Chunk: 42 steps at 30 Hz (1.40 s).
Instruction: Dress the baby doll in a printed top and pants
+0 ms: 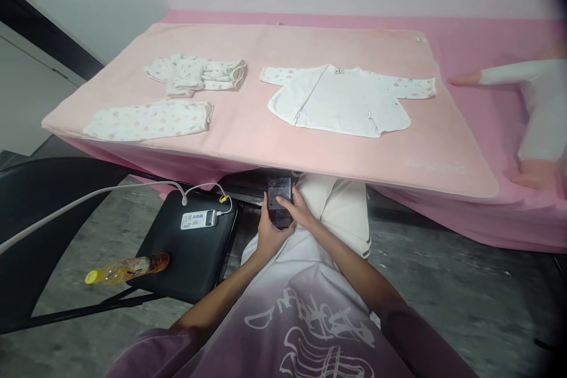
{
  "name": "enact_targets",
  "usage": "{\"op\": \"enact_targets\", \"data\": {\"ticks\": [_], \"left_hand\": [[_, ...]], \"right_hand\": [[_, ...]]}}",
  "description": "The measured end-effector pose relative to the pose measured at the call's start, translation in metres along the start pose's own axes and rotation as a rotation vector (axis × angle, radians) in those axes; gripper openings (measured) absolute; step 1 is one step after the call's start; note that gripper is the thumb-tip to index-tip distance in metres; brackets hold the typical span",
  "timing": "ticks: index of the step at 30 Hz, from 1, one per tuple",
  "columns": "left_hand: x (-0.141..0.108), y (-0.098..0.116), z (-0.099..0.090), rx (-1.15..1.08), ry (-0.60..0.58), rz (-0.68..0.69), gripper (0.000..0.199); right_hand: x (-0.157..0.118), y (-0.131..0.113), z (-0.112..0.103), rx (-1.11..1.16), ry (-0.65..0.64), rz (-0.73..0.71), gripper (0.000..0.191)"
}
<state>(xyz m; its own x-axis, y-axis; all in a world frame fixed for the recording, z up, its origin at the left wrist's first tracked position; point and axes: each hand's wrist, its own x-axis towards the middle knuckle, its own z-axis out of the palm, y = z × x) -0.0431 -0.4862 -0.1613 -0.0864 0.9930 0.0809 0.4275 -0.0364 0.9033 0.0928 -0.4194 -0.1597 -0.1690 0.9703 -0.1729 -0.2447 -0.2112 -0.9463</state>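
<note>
A dark phone (280, 189) is held upright over my lap, just below the table's front edge. My left hand (271, 233) is wrapped round its lower left side. My right hand (300, 208) grips its right side, with the thumb lying on the screen. On the pink mat (239, 130), a small white wrap top (341, 100) is spread flat with patterned sleeves out to both sides. To its left lie a folded patterned garment (195, 75) and, nearer the front edge, folded patterned cloth (150, 120).
A doll (543, 106) in white clothing lies at the right. On my left, a black chair (177, 266) bears a white power bank (199, 220) with a cable and a yellow-capped bottle (128, 269). A wall stands behind the table.
</note>
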Motion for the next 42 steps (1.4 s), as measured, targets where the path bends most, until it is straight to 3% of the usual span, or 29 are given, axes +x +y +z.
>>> {"op": "enact_targets", "data": {"ticks": [17, 24, 30, 33, 37, 42], "left_hand": [[0.0, 0.002, -0.001, 0.04, 0.009, 0.008, 0.127], [0.001, 0.003, -0.002, 0.041, 0.003, -0.012, 0.128], [0.0, 0.003, 0.0, 0.046, 0.005, -0.014, 0.126], [0.002, 0.003, -0.002, 0.027, -0.004, -0.025, 0.128], [-0.001, -0.004, -0.028, -0.027, 0.02, -0.048, 0.127], [-0.042, -0.042, -0.096, 0.103, 0.197, -0.239, 0.124]], "right_hand": [[0.005, 0.001, 0.0, 0.056, 0.01, 0.01, 0.052], [0.017, 0.004, 0.001, -0.013, 0.067, -0.049, 0.05], [0.018, -0.001, 0.009, -0.093, 0.155, -0.068, 0.058], [0.02, -0.001, 0.007, -0.063, 0.139, -0.075, 0.05], [0.021, 0.004, -0.004, 0.043, 0.068, -0.057, 0.05], [0.015, 0.007, -0.014, 0.108, 0.047, -0.075, 0.052]]}}
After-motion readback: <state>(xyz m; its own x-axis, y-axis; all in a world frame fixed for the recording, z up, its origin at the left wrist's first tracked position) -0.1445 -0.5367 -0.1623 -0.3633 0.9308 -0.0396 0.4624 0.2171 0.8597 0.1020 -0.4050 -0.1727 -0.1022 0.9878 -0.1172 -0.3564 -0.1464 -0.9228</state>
